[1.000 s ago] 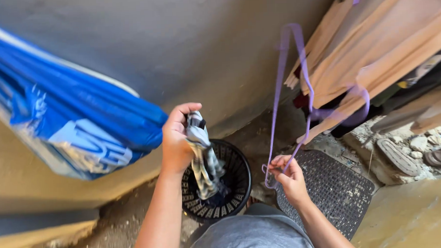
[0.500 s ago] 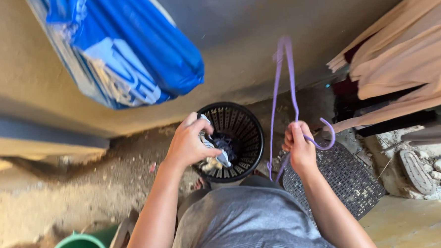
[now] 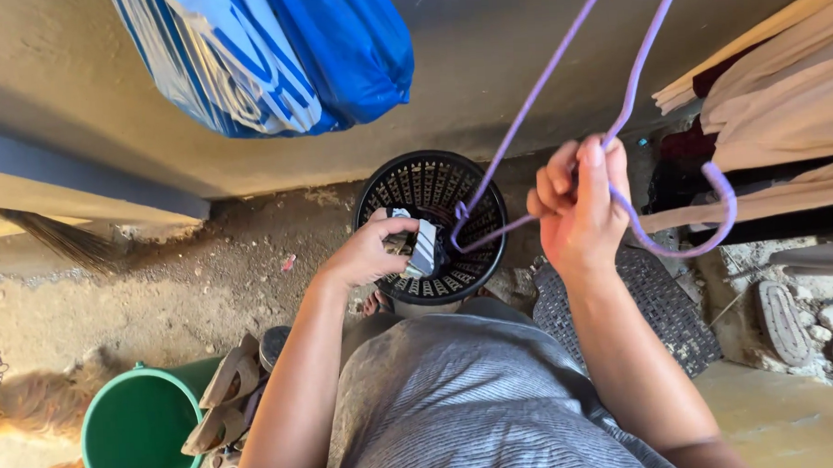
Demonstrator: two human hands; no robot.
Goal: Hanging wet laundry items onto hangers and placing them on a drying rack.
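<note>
My left hand (image 3: 369,253) reaches into a round black perforated basket (image 3: 471,189) on the ground and grips a bunched patterned cloth (image 3: 421,246) over its middle. My right hand (image 3: 579,203) is raised to the right of the basket and is closed around a purple wire clothes hanger (image 3: 618,127). The hanger's hook curls out to the right and its long sides run up out of the top of the view. I wear a grey striped garment (image 3: 480,409).
A blue and white cloth (image 3: 277,53) hangs against the grey wall. A green bucket (image 3: 140,433) and sandals (image 3: 231,392) lie at lower left. A black perforated lid (image 3: 664,317) lies right of the basket. Beige garments (image 3: 786,124) hang at right, with rubble (image 3: 814,324) below.
The view has tilted down and closer. My right hand has lifted the hanger higher. My left hand has lowered the cloth from above the basket down into it.
</note>
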